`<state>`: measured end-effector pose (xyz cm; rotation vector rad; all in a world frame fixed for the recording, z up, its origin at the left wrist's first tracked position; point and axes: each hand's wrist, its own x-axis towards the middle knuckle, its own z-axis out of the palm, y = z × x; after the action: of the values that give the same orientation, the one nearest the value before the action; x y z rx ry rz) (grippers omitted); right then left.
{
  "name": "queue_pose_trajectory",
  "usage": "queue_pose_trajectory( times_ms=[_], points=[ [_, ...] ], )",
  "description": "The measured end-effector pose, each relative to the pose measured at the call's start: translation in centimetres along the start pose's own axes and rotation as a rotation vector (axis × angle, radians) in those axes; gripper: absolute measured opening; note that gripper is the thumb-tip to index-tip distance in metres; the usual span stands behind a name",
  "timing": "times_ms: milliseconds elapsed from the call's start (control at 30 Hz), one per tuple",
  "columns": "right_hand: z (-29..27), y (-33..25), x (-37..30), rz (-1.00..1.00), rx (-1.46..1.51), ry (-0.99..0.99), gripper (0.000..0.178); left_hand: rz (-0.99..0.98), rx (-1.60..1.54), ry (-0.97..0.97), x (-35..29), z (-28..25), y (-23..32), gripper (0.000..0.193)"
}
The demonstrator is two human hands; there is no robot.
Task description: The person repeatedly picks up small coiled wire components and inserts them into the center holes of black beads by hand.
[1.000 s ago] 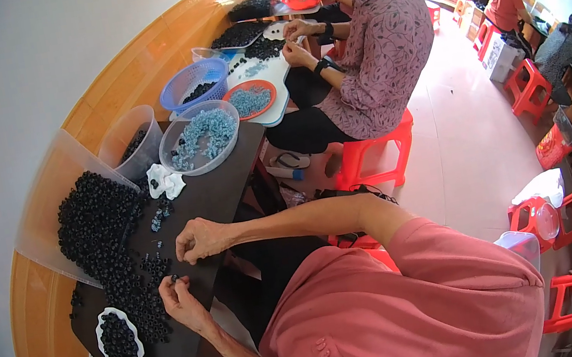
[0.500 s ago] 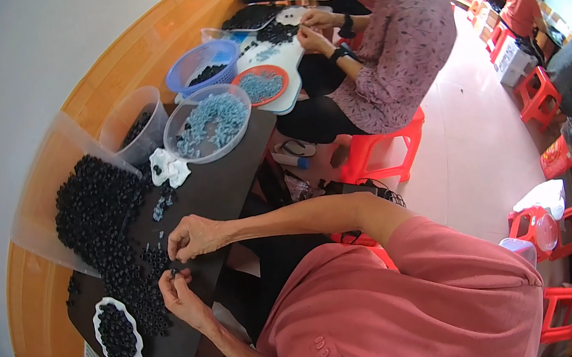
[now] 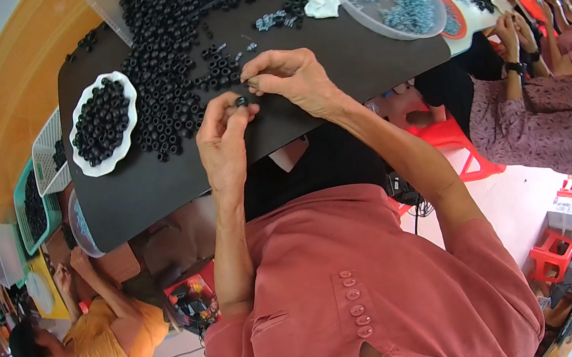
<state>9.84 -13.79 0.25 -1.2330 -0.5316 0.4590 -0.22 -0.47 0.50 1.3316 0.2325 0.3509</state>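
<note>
Over the dark table (image 3: 135, 204), my left hand (image 3: 221, 140) pinches a small black bead-like part (image 3: 241, 101) between thumb and fingertips. Close on its right, my right hand (image 3: 302, 83) is closed in a pinch; whatever its fingertips hold is too small to make out. The fingertips of both hands are near each other but apart. A heap of black hollow bead-like parts (image 3: 169, 69) spreads just beyond them. Left of it stands a white scalloped dish (image 3: 131, 102) filled with black parts. A few small blue-grey pieces (image 3: 267, 21) lie beyond my right hand.
A clear round tub (image 3: 442, 20) of blue-grey pieces stands at the far right, beside a white scalloped dish (image 3: 323, 4). White (image 3: 43, 162) and green baskets (image 3: 26, 233) sit at left. People in yellow (image 3: 112, 336) and patterned purple (image 3: 537, 117) work nearby. A red stool (image 3: 552, 255) stands right.
The whole view has swung round, bringing the left-side baskets and the person in yellow into sight. Both hands stay pinched close together over the table; the left still holds a black part.
</note>
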Motion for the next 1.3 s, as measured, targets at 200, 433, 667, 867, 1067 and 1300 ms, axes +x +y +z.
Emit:
queue_pose_trajectory(
  times_ms=[200,433,667,867,1067,1300],
  points=[
    [0.0,0.0,-0.3,-0.03,0.023,-0.037,0.013,0.001,0.048,-0.023,-0.2,0.1,0.0,0.013],
    [0.0,0.4,-0.3,-0.059,-0.073,-0.022,0.013,-0.036,0.051,-0.023,-0.2,0.5,0.6,0.012],
    [0.3,0.2,-0.2,-0.097,-0.127,-0.038,0.012,-0.057,0.142,-0.041,0.4,0.5,0.7,0.012],
    [-0.7,-0.3,0.7,-0.085,-0.239,-0.152,0.015,-0.124,0.068,-0.067,0.8,-0.2,0.7,0.013],
    [-1.1,-0.2,1.7,-0.072,-0.161,-0.26,0.015,-0.173,0.032,-0.106,1.3,-0.8,0.8,0.015],
    [-0.9,0.0,1.7,-0.115,-0.161,-0.257,0.015,-0.179,0.019,-0.081,1.4,-0.6,0.6,0.017]
  ],
)
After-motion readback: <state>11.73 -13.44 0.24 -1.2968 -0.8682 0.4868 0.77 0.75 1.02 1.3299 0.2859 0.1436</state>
